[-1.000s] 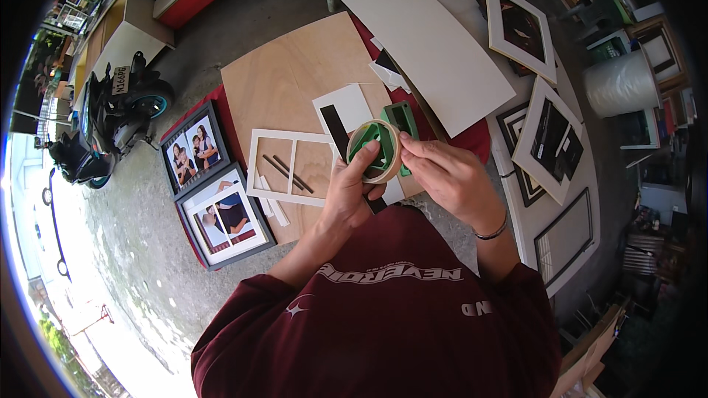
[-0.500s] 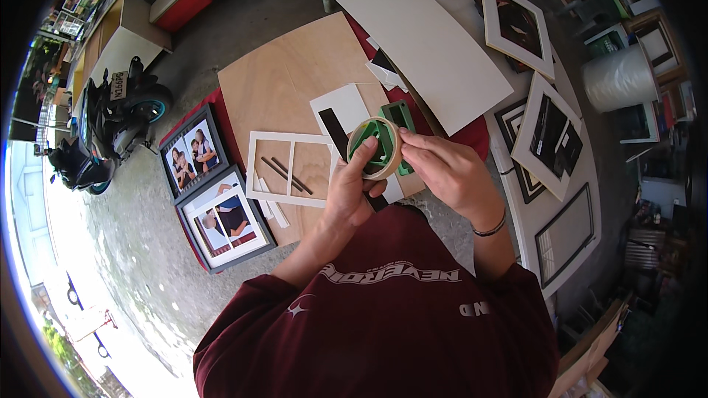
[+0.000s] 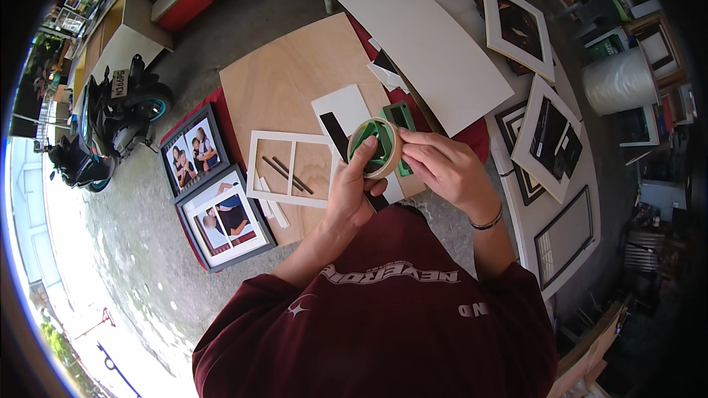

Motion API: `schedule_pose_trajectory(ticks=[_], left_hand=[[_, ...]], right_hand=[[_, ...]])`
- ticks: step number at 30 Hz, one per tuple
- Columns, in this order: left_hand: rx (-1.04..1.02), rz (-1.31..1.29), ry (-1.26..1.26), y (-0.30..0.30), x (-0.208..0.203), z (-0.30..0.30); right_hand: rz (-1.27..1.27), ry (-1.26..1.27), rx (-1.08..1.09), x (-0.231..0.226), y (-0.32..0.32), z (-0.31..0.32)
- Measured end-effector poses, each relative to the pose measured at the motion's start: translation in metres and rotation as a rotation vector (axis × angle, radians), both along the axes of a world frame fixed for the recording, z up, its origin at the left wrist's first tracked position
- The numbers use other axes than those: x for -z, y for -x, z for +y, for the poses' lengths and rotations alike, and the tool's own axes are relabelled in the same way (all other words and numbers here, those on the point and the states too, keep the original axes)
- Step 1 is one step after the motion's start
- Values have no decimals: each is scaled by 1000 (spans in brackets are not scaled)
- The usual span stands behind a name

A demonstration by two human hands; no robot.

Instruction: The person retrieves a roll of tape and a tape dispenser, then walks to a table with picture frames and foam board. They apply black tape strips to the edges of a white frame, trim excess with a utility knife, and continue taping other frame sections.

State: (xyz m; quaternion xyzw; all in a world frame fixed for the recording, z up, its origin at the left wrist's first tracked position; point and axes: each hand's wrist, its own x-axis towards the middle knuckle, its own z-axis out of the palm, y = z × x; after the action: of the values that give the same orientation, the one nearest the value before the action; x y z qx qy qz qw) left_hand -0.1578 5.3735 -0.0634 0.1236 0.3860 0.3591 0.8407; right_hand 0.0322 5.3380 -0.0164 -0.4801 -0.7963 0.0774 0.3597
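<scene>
My left hand (image 3: 351,193) is wrapped around a roll of pale tape (image 3: 396,155) on a green dispenser (image 3: 399,119), its thumb over the front of the roll. Fingertips of my right hand (image 3: 459,180) are pinched together at the roll's right edge; any tape end between them is too small to make out. Behind the roll lies a white card (image 3: 345,105) with a black strip (image 3: 334,131) across it. Left of my hands, a white divided mat frame (image 3: 293,146) rests on the plywood board (image 3: 287,66), with two thin dark strips (image 3: 282,172) inside its openings.
Two dark-framed photos (image 3: 193,156) lie at the board's left. A large white sheet (image 3: 428,48) overlaps its far right. On the right-hand table are several frames and mats (image 3: 552,133). A motorcycle (image 3: 122,114) stands at far left, a red bin (image 3: 177,4) behind.
Both hands keep the same hold on the tape roll. Only a slight shift of the whole view shows.
</scene>
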Motion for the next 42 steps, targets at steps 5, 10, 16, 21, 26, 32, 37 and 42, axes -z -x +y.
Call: schedule_pose_trajectory(ticks=[5, 10, 16, 21, 26, 32, 37, 42], left_hand=[[-25, 1, -33, 0, -1, 0], [-26, -5, -32, -1, -3, -1], [-9, 0, -73, 3, 1, -3], [-40, 83, -249, 2, -4, -3], [-107, 109, -419, 21, 14, 7], [14, 302, -802, 22, 28, 9], [235, 351, -850, 34, 44, 6], [439, 261, -823, 46, 72, 10]], right_hand=[[-103, -26, 8, -1, 1, -1], [-158, -123, 44, 1, 11, 1], [-49, -181, 11, 9, 3, 6], [95, -209, 88, 17, -3, 3], [957, 384, 237, 36, 3, -24], [1315, 885, 134, 42, 26, -33], [1385, 1033, 85, 57, 25, -54], [1450, 1135, 178, 78, 24, -73]])
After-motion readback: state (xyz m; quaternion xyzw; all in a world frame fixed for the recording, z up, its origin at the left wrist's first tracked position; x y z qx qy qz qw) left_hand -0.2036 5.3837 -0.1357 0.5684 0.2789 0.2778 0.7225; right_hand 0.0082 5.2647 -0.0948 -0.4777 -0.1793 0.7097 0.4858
